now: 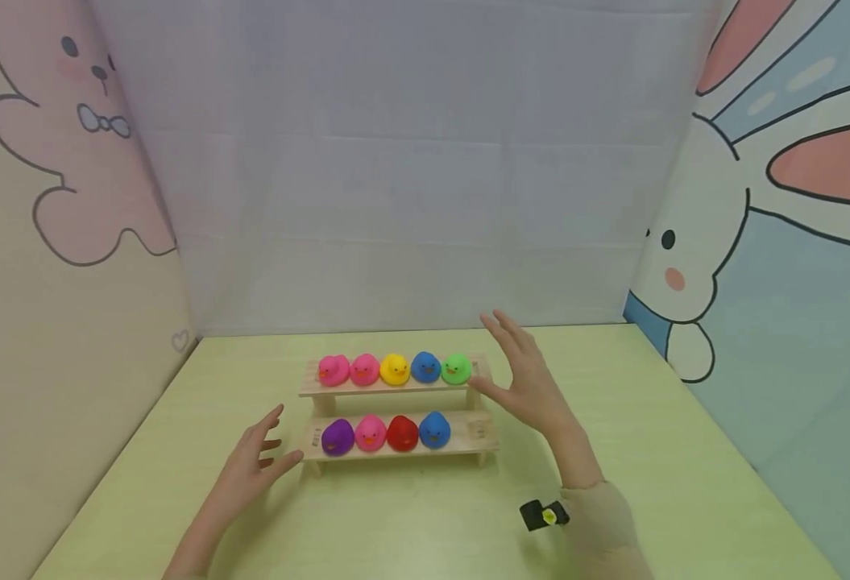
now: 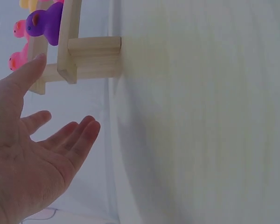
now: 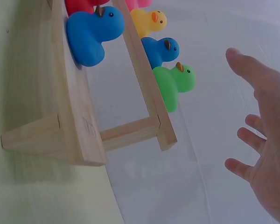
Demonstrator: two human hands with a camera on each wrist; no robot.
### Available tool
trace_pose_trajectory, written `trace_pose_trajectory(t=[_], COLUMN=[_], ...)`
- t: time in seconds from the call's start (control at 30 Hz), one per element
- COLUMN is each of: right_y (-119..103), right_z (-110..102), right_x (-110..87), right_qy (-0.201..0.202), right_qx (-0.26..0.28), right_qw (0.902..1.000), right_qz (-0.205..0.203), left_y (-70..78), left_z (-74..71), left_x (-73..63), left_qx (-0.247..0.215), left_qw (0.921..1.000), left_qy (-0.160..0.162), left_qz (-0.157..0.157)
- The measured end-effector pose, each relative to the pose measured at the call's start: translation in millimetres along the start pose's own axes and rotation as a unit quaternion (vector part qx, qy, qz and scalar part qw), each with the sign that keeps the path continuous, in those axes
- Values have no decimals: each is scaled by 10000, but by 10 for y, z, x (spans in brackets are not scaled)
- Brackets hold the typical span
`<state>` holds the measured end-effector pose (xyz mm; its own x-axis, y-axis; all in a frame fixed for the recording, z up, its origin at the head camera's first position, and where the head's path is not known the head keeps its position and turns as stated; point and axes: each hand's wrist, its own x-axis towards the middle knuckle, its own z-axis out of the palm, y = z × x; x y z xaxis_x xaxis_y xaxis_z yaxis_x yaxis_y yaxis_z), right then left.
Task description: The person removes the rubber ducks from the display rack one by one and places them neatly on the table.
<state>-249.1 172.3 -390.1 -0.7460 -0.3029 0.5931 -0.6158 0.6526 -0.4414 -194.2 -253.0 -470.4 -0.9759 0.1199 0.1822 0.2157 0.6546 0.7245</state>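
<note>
The left grip, spread, hovers at the left beside the 2-tier rack on the bench. Its near tier bears a purple duck, pink duck, red duck and blue duck; its far tier, 2 pink ducks, a yellow duck, far blue duck and green duck. All seem light and squeezable (probably hollow), best held round the body. Spread too, the right grip hovers near the green duck.
</note>
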Motion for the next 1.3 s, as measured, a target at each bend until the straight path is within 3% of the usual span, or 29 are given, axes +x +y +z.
trace_pose_trajectory(t=[0.3,0.53,0.8,1.03,1.3], right_y=[-32,-60,-92,-111,-123], right_z=[188,351,490,520,536], right_x=[38,39,43,30,16], right_qy=[379,389,224,333,137], right_qx=[1019,1480,1374,1221,1221], right_qw=[9935,9869,9878,9895,9846], right_qz=[325,520,698,693,1242], left_y=[60,59,85,103,116], left_z=[119,153,193,241,260], left_x=[-8,-25,4,23,31], left_qx=[-453,-775,-1768,-1898,-1967], left_qw=[9985,9922,9751,9704,9697], left_qy=[-196,-295,-597,-484,-418], left_qz=[-226,-932,-1201,-1414,-1391])
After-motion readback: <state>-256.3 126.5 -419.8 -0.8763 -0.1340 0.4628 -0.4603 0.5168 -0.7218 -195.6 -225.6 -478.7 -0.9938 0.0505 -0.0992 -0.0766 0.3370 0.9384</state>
